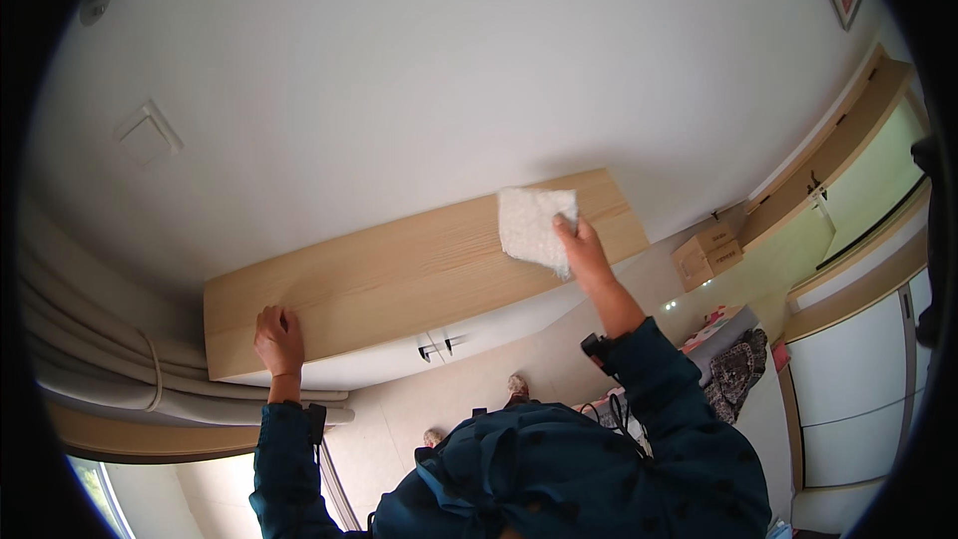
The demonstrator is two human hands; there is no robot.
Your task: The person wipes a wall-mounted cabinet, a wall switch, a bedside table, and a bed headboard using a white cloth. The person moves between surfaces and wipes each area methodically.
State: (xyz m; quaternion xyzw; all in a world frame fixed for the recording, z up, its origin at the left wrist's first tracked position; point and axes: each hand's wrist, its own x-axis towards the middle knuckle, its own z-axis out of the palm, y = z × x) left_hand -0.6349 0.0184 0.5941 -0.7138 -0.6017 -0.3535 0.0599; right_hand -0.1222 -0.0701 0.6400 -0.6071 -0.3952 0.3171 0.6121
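My right hand (587, 251) grips a folded white fluffy cloth (533, 226) by its right edge, thumb on top. The cloth is over the right part of a long light-wood cabinet top (374, 277); whether it touches the wood I cannot tell. Above the left front corner of that top is my left hand (278, 337), its fingers curled in and nothing visible in them. The cabinet's white front doors (374, 352) have two small dark handles (435, 349) near the middle.
A white wall (449, 90) backs the cabinet, with a switch (148, 135) on the left. Tied beige curtains (97, 344) hang by the cabinet's left end. To the right are cardboard boxes (707, 254), a door (861, 187) and a dark patterned cloth (737, 374).
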